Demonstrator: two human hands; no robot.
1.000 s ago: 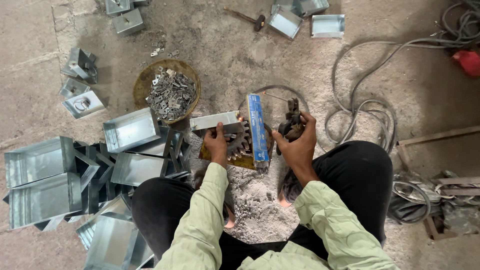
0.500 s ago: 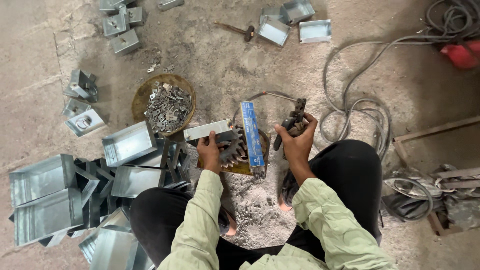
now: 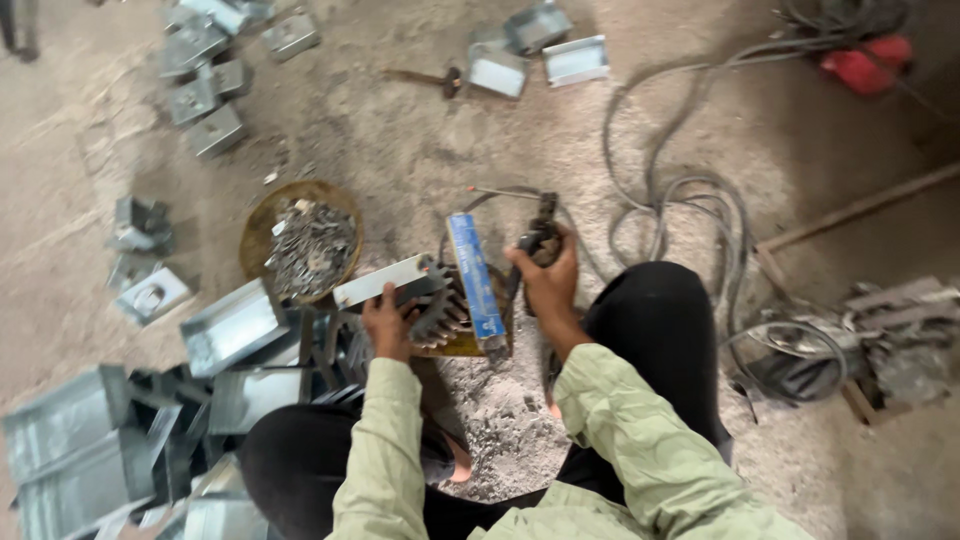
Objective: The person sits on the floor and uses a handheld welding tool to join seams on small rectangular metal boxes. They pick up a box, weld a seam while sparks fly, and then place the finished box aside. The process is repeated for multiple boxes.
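Note:
My left hand grips a bent grey sheet-metal piece that rests on a dark toothed gear on the ground. A flat blue bar stands against the gear, just right of that piece. My right hand is closed around a dark welding electrode holder, with a thin rod sticking out to the left above the blue bar. Both arms wear pale green sleeves, and my knees in black trousers frame a patch of grey ash.
A round rusty pan of small metal scraps lies left of the gear. Folded sheet-metal boxes pile at lower left; more boxes lie at the top. Grey cables loop on the right, near a red object and a wooden frame.
The view has drifted slightly, so the scene sits a little lower and leftward. Both hands keep their grip; the holder stays beside the blue bar.

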